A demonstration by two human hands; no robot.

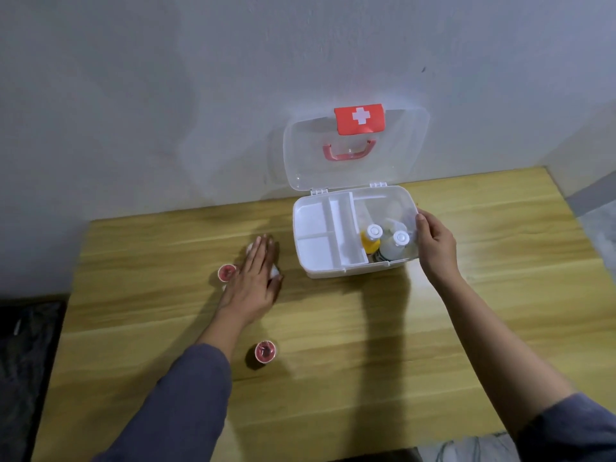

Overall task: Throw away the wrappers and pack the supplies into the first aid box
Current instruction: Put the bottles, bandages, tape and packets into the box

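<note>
Head-camera view of a wooden table [333,378] set against a pale wall. The first aid box [353,271] stands toward the far right of the tabletop with its clear lid [400,151] raised upright against the wall; the lid carries a red latch with a white cross [359,118] and a red handle [348,151]. A white divided tray [320,235] fills the left part of the box, its compartments bare. In the right part stand a yellow bottle [370,240] and a white bottle [395,246], both upright and just beside each other. The right hand [433,246] grips the right rim of the box, thumb over the edge, fingers curled on the outer wall. The left hand [255,278] lies flat, fingers extended, palm down over a white item [275,271] that is mostly hidden; whether it is grasped cannot be told. One red-rimmed roll [227,272] lies just beside this hand on its left; a second red-rimmed roll [265,351] lies nearer the viewer, beside the left sleeve [186,405].
</note>
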